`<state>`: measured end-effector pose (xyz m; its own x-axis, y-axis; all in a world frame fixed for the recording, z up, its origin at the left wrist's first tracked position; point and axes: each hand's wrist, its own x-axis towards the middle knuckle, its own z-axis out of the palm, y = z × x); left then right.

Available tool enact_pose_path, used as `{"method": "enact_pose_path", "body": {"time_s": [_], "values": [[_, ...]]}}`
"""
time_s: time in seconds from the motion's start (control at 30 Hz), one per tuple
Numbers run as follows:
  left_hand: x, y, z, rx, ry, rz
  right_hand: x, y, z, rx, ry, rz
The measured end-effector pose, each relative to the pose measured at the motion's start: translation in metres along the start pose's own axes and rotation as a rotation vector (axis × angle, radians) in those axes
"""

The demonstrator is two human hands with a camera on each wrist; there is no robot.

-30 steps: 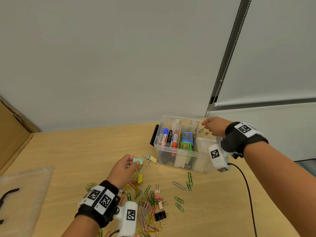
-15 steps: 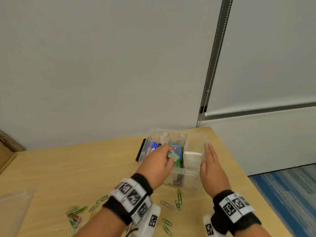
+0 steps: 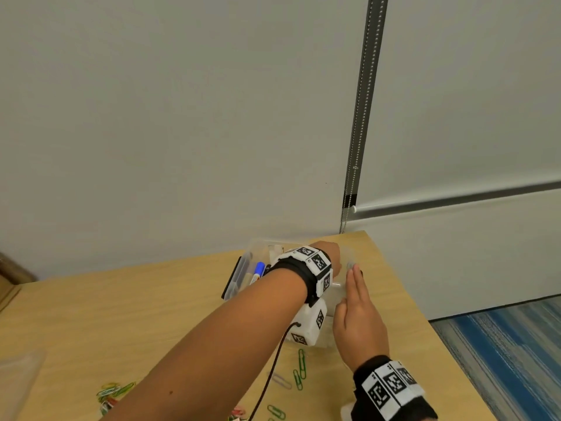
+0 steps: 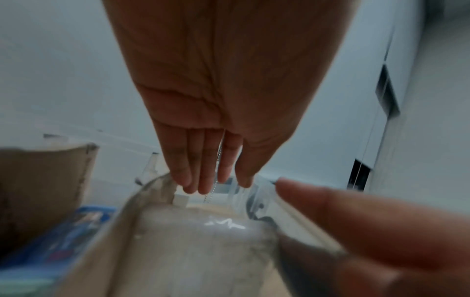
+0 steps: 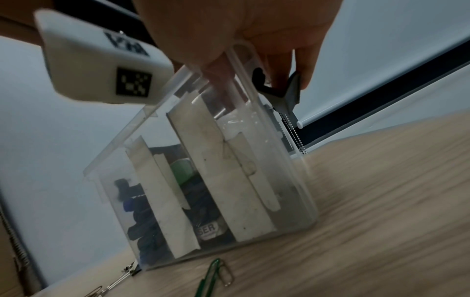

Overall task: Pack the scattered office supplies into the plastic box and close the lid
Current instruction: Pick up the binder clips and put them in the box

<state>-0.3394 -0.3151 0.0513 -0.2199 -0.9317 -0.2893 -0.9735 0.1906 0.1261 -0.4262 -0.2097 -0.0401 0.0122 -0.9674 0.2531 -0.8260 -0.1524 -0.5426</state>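
While the left hand (image 3: pixel 326 249) hangs open-fingered above the plastic box (image 5: pixel 203 180), the flat right hand (image 3: pixel 358 317) touches its side.

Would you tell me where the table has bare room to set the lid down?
Bare wood lies left of the plastic box, up to the wall. It is crowded in front of the box: paper clips and both hands, left hand and right hand.

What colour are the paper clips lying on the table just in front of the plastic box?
Mostly green paper clips, with one pale grey; clearest in the head view.
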Motion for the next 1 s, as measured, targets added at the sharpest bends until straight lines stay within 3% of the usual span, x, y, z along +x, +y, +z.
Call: {"method": "enact_pose_path", "body": {"time_s": [0.17,0.33,0.5,0.63,0.73,0.8,0.87,1.0], "values": [[-0.031,-0.011,-0.011,-0.059,0.119,0.082,0.002,0.001,0.0,0.015,0.01,-0.001],[-0.1,-0.062,-0.022,-0.319,0.346,0.137,0.002,0.0,-0.002,0.001,0.037,-0.002],[-0.172,-0.144,0.0,-0.425,0.567,-0.017,0.001,-0.002,-0.006,-0.034,0.029,0.023],[-0.203,-0.192,0.047,-0.391,0.464,-0.192,-0.008,-0.017,-0.009,-0.107,0.12,-0.022],[-0.206,-0.206,0.08,-0.289,0.281,-0.215,-0.029,-0.053,-0.008,-0.092,0.178,-0.299],[-0.202,-0.205,0.097,-0.274,0.17,-0.17,-0.043,-0.075,0.003,-0.042,0.081,-0.524],[-0.197,-0.201,0.111,-0.271,0.084,-0.123,-0.052,-0.088,0.023,-0.046,-0.171,-0.658],[-0.189,-0.203,0.134,-0.224,0.007,-0.119,-0.057,-0.091,0.063,-0.187,-0.681,-0.659]]}}
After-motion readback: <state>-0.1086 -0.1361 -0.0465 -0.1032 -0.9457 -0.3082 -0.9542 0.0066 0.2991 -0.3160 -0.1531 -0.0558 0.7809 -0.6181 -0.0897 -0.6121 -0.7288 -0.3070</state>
